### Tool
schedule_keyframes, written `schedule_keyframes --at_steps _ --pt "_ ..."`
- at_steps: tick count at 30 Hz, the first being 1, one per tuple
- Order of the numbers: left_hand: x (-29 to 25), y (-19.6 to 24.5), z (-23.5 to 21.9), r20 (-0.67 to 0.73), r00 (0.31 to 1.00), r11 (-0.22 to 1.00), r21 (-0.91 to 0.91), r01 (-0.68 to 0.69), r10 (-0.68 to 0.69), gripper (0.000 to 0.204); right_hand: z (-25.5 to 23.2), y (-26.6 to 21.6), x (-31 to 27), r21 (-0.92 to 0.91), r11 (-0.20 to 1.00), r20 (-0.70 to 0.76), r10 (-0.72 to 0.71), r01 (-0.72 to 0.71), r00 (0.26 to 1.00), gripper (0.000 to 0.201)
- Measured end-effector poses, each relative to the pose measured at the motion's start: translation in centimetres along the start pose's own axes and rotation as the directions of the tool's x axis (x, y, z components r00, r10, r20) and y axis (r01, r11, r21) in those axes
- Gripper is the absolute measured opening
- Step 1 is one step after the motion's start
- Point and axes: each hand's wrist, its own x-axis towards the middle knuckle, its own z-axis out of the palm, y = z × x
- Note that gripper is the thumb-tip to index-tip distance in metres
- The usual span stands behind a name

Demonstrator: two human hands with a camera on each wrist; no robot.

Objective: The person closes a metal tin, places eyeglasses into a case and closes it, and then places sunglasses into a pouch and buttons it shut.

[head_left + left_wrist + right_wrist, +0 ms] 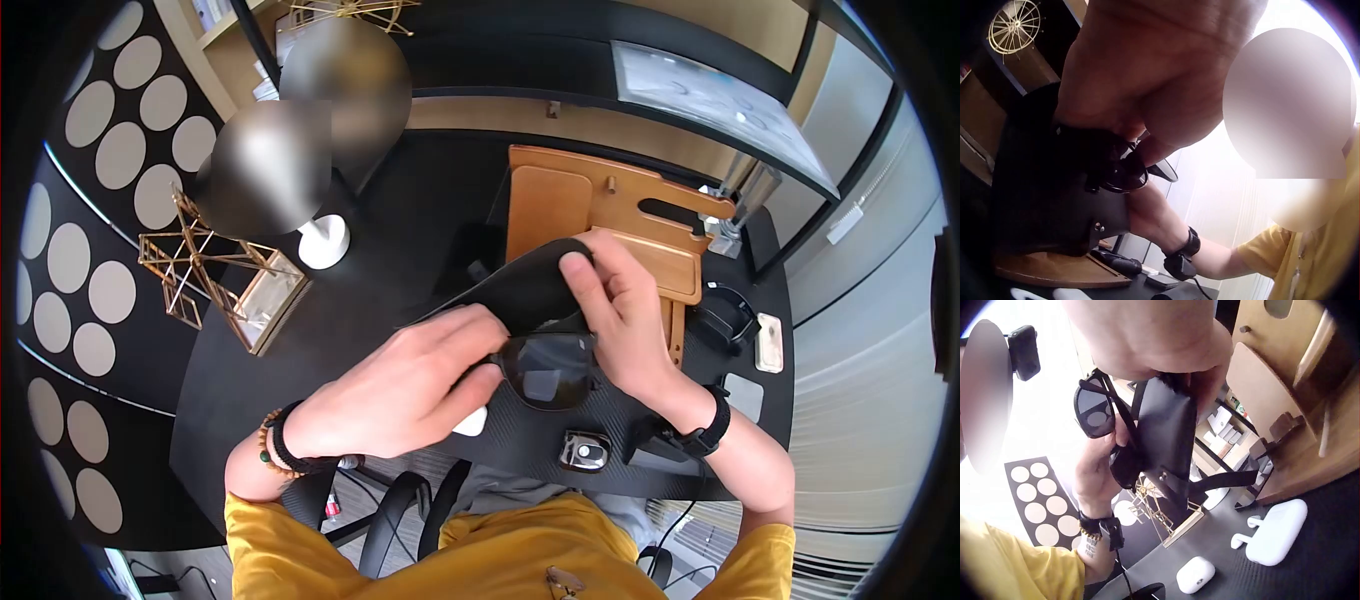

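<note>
A soft black pouch (520,285) is held up over the desk, pinched at its top edge by my right hand (590,285). My left hand (480,355) grips black sunglasses (550,372) at the pouch's mouth; one dark lens shows below the pouch. In the left wrist view the sunglasses (1125,175) sit partly inside the pouch (1041,194) under my fingers. The right wrist view shows the pouch (1169,434) hanging from my right hand, with a lens (1094,412) sticking out to the left.
A wooden desk stand (590,205) stands behind the pouch. A key fob (585,452) lies on a black mat near the front edge. White earbud cases (1196,574) (1275,532) lie on the desk. A gold wire ornament (205,270) is at left, a smartwatch (725,320) at right.
</note>
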Motion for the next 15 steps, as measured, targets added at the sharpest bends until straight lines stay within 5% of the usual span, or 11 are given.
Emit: schedule_keyframes --at_steps 3,8,10,12,14,15 --pt "1.6 0.8 1.9 -0.100 0.942 0.914 0.295 -0.278 0.319 0.020 -1.8 0.5 -0.9 -0.048 0.997 -0.163 0.047 -0.055 0.986 0.021" --pt "3.9 1.4 4.4 -0.121 0.895 0.866 0.335 -0.371 0.430 0.024 -3.9 1.1 -2.1 0.194 0.977 -0.183 0.127 -0.090 0.975 0.023" --pt "4.5 1.8 4.6 -0.132 0.882 0.832 0.418 -0.364 0.452 0.026 -4.5 0.1 -2.8 0.509 0.817 -0.129 0.383 -0.270 0.915 0.024" --pt "5.0 1.9 4.6 -0.104 0.873 0.799 0.467 -0.380 0.476 0.026 -6.2 -0.4 -3.4 0.548 0.768 -0.062 0.433 -0.332 0.899 0.030" --pt "5.2 2.0 4.8 -0.074 0.866 0.764 0.513 -0.392 0.494 0.027 -7.2 -2.0 -3.7 0.613 0.552 0.135 0.631 -0.565 0.764 0.038" --pt "5.5 2.1 5.0 -0.052 0.847 0.714 0.567 -0.411 0.528 0.026 -7.2 -2.9 -3.9 0.618 0.516 0.121 0.683 -0.593 0.720 0.041"
